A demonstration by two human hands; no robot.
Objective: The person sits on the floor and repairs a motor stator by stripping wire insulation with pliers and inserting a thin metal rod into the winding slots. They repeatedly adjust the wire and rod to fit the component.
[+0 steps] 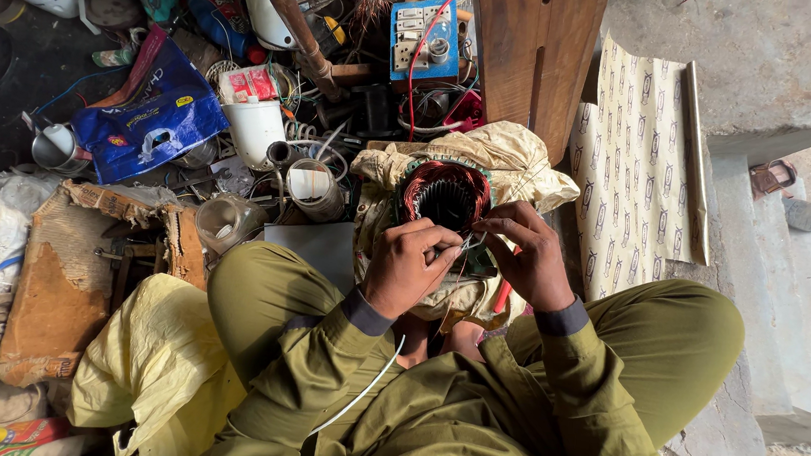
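Person sat cross-legged on the floor, both hands over a motor stator (444, 199) with reddish copper windings, which rested on a beige cloth (515, 154) in front of the knees. Left hand (404, 267) was closed around a thin metal tool (462, 249) at the winding's near edge. Right hand (528, 256) pinched fine wire there, fingers nearly shut. Blue bag (156, 118) and white cup (256, 129) sat in clutter to the left.

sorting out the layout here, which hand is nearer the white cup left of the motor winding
Left. The left hand is on the near edge of the motor winding, on the side toward the white cup. The right hand is on the winding's far side from the cup.
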